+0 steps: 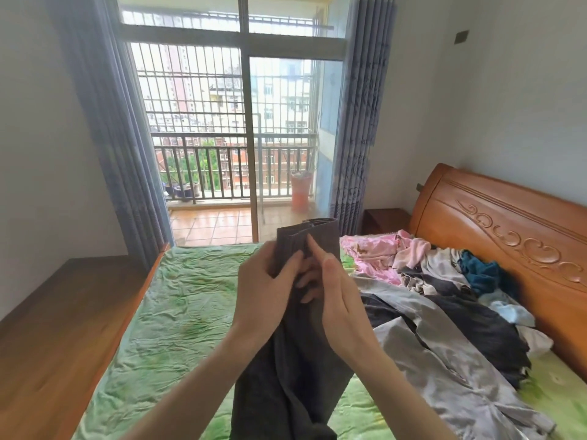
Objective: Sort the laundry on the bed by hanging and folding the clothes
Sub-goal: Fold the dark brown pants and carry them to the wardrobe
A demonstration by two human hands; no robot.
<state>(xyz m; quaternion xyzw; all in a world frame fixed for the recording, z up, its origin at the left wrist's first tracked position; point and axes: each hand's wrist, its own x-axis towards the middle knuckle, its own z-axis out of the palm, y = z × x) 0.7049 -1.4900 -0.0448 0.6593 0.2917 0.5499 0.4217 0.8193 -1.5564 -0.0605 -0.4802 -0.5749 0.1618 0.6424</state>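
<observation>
From the head camera, two bare hands are raised over the bed (178,312), both on one dark grey garment (292,376). The left hand (263,293) has its fingers curled round the garment's left edge near the folded top, thumb lying across the cloth. The right hand (336,300) pinches the cloth just beside it, forefinger pointing up along the fold and thumb bent against the fabric. The two hands are touching or very nearly so. The garment's upper end stands up above the hands as a folded band; the rest hangs down between the forearms to the bottom edge of the view.

The bed carries one crumpled green sheet. On its right half, near the one carved wooden headboard (508,223), lies one loose pile of clothes (444,296), well apart from the held garment's top. In it can be counted one pink piece (378,249), one teal piece (482,271), one pale blue piece (514,312), one long silvery grey piece (460,369) and one large dark piece (476,325); smaller pieces among them are too tangled to count.

Behind the bed stands one glass balcony door (241,138) between two blue curtains (117,138). One small wooden nightstand (384,219) sits beside the headboard.
</observation>
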